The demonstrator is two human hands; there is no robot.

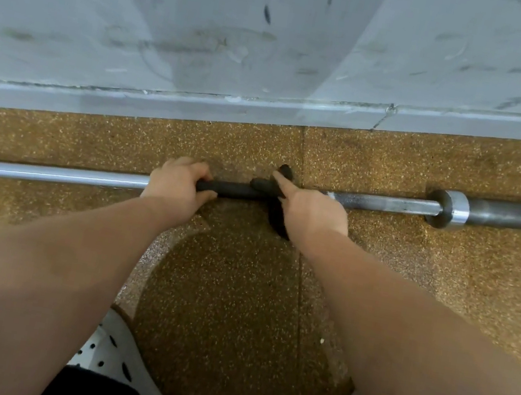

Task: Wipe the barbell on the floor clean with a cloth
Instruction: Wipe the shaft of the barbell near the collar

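Head view, barbell: one barbell [390, 204] lies on the floor, parallel to the wall and close to it; a smooth round steel shaft, shiny at left, duller at right; one thick collar [448, 209] joins the shaft to a darker, wider sleeve running off the right edge
Head view, cloth: one dark cloth [236, 189], wrapped around the shaft between the two hands in a tight roll; a loose dark fold hangs down to the floor by the right hand
Head view, left hand: left hand [177, 188] clenched around the cloth-covered shaft, fingers curled over the top
Head view, right hand: right hand [313, 208] grasps the cloth on the shaft; one finger stretched out along the bar
Head view, floor: floor [446, 282] of speckled tan rubber, grainy, with thin seams
Head view, wall: wall [211, 32] pale grey, scuffed, with a plain skirting strip at its foot
Head view, shoes: two white perforated shoes [119, 357] at the bottom edge
Containers: cannot tell of any
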